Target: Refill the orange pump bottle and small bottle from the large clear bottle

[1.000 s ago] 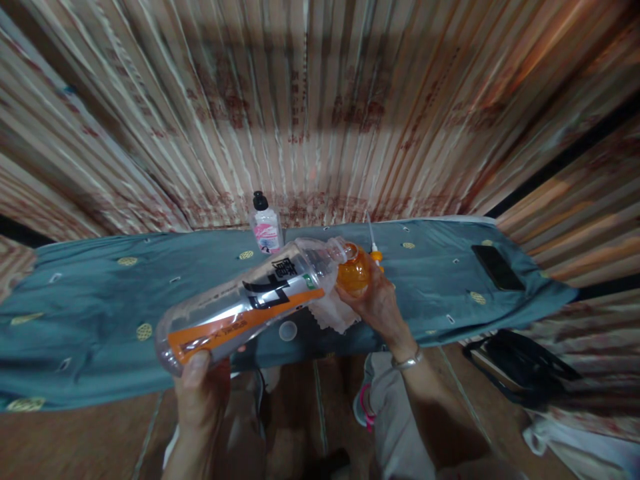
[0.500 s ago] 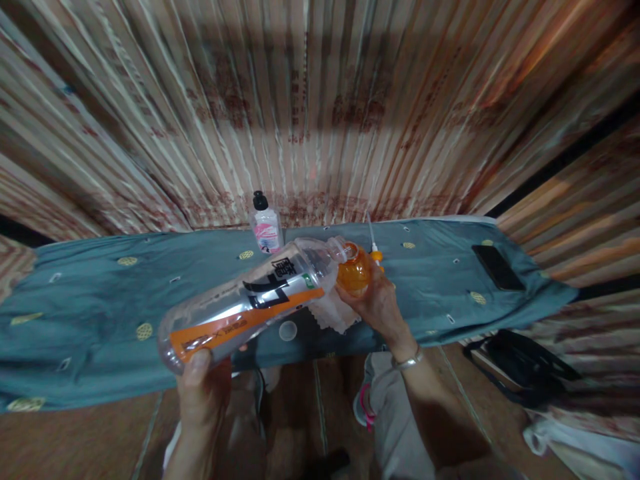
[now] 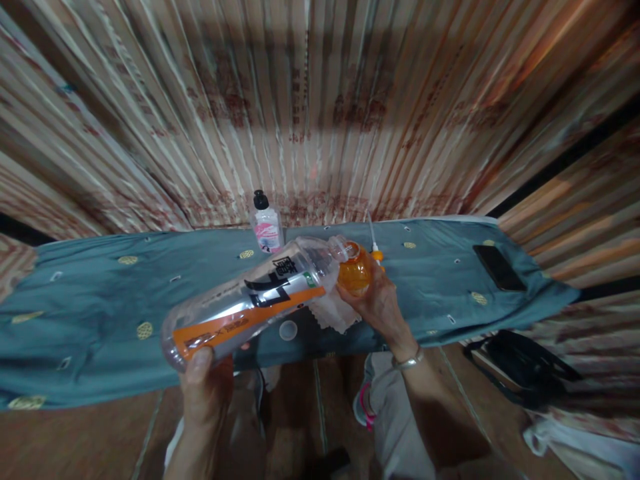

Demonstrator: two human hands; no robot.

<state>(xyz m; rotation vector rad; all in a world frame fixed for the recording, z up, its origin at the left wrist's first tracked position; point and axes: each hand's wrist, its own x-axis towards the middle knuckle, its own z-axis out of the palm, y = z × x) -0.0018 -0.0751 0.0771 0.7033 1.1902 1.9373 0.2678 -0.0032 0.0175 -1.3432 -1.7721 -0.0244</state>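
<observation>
A large clear plastic bottle (image 3: 250,303) with an orange band and black lettering lies tilted in my left hand (image 3: 205,387), its base low at the left and its neck toward the right. My left fingers are wrapped round it near the base. In my right hand (image 3: 377,300) is a small orange bottle (image 3: 355,272), gripped round its body. The clear bottle's neck meets the orange bottle's mouth; whether they touch I cannot tell. Behind my right hand an orange pump top (image 3: 377,254) with a pale tube lies on the cloth. A crumpled white tissue (image 3: 335,312) sits below the bottles.
A clear bottle with a black cap and pink label (image 3: 267,227) stands at the back of the cloth-covered table (image 3: 100,287). A round white cap (image 3: 288,330) lies near the front edge. A dark phone (image 3: 499,268) rests at the right, and a black bag (image 3: 520,367) is below.
Almost nothing differs. The clear bottle and my left hand have shifted very slightly to the right; both hands keep their grips.
</observation>
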